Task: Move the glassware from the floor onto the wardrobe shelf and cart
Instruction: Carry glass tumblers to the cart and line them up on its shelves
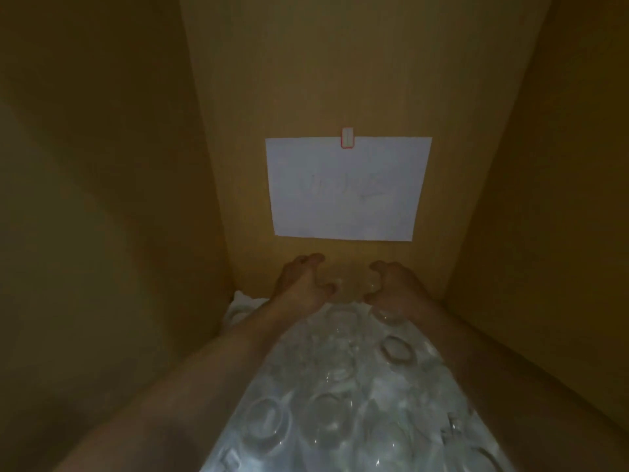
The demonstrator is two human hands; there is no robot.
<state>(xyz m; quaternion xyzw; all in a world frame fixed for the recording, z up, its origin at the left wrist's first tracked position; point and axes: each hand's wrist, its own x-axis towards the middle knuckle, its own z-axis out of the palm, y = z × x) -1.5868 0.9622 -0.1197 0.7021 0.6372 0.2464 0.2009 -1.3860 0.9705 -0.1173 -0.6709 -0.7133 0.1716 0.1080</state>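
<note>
- Plain tan panels are closing in on three sides: a back wall (pixel 340 80), a left wall (pixel 85 199) and a right wall (pixel 561 216)
- A white paper sheet (pixel 343 189) is hanging on the back wall under a red-edged clip (pixel 347 138), bearing faint, seemingly handwritten marks
- Dim light is leaving the sides shadowed

Writing on the paper (pixel 347 189) is illegible; glasses (pixel 326 403) below it blur together, cut off at the frame's bottom edge.
</note>
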